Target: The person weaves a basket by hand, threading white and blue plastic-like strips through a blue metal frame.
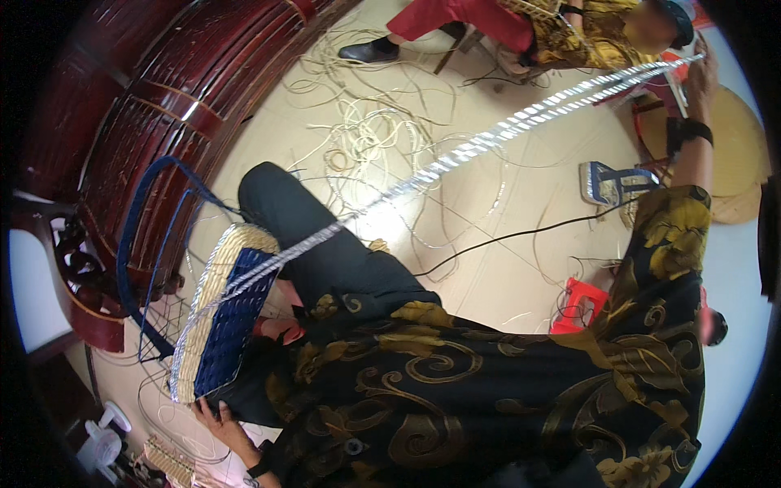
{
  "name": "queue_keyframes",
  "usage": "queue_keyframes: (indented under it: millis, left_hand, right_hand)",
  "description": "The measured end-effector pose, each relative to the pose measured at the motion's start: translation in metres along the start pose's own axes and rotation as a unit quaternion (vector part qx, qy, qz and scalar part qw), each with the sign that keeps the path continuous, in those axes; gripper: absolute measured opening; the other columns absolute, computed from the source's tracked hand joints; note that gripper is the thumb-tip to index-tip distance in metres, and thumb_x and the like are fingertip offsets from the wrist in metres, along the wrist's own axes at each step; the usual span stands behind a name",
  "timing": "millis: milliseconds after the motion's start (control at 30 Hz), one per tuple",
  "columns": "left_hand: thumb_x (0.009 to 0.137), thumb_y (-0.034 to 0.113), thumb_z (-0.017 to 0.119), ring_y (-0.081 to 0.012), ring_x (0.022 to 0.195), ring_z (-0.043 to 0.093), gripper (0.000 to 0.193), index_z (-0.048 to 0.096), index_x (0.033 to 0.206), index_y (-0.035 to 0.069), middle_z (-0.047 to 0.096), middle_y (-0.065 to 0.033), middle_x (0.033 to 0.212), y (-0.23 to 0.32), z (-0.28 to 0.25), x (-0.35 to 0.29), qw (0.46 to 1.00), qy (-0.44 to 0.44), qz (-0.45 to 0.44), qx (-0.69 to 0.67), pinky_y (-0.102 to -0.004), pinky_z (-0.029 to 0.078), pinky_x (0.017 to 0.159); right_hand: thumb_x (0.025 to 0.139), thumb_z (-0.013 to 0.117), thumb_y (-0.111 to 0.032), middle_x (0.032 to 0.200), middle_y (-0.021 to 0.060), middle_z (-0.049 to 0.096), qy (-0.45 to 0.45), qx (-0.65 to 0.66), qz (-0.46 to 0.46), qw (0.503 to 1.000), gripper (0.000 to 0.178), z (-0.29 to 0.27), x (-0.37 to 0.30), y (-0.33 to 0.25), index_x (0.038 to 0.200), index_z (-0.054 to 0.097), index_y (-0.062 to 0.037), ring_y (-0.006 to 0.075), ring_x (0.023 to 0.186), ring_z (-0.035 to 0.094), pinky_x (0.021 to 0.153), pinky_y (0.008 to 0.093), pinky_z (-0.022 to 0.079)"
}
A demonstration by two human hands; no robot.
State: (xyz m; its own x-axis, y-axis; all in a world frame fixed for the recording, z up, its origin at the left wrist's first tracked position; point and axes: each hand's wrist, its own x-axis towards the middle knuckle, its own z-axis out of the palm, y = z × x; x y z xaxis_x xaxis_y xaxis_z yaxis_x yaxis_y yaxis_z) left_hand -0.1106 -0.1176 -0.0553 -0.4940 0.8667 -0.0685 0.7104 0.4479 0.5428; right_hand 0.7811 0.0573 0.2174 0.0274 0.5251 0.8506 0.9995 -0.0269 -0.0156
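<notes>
A woven basket (213,293), cream and navy blue with silvery edging, rests tilted against my leg. My left hand (215,421) grips its lower end with fingers a little apart. From the basket a shiny silver-white strip (455,154) stretches tight across to the upper right, appearing doubled toward its far end. There my right hand (703,77) is closed on the strip, the arm reaching far out. Navy straps (130,220) loop up from the basket's far side. Thin loose strands stick out around its left edge.
Pale cord (366,134) lies tangled on the tiled floor. Dark red carved wooden furniture (163,106) stands left. A co-worker (561,32) sits at the top. A blue-and-white woven piece (602,183), a red plastic stool (579,305) and a round tan board (740,146) are at right.
</notes>
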Motion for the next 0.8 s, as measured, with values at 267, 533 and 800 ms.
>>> queue_keyframes:
  millis: [267, 533, 800]
  left_hand:
    - [0.085, 0.013, 0.054, -0.0318, 0.126, 0.027, 0.041, 0.046, 0.123, 0.002, 0.031, -0.0169, 0.136, 0.020, -0.007, -0.006, 0.992, -0.021, -0.057, 0.112, -0.0378, 0.022, 0.104]
    - [0.087, 0.017, 0.052, -0.0319, 0.127, 0.027, 0.040, 0.046, 0.123, 0.001, 0.030, -0.0173, 0.136, -0.003, 0.000, 0.004, 0.998, -0.001, -0.007, 0.054, -0.0389, 0.023, 0.104]
    - [0.086, 0.016, 0.051, -0.0332, 0.127, 0.027, 0.041, 0.045, 0.124, 0.003, 0.030, -0.0182, 0.136, 0.002, 0.010, 0.008, 0.999, 0.005, 0.011, 0.045, -0.0401, 0.022, 0.103]
  right_hand:
    - [0.094, 0.039, -0.024, 0.104, 0.0064, 0.056, -0.062, 0.030, 0.055, 0.996, 0.036, 0.029, -0.020, -0.066, 0.121, 0.047, -0.0031, 0.0160, 0.096, 0.051, 0.086, 0.0262, 0.038]
    - [0.091, 0.044, -0.029, 0.100, 0.0117, 0.057, -0.110, 0.037, 0.006, 0.993, 0.034, 0.029, -0.089, -0.059, 0.109, 0.054, -0.0023, 0.0214, 0.095, 0.053, 0.083, 0.0288, 0.040]
    - [0.090, 0.047, -0.030, 0.104, 0.0126, 0.057, -0.178, 0.053, 0.137, 0.973, 0.037, 0.039, -0.134, -0.062, 0.112, 0.053, -0.0013, 0.0212, 0.099, 0.053, 0.087, 0.0278, 0.038]
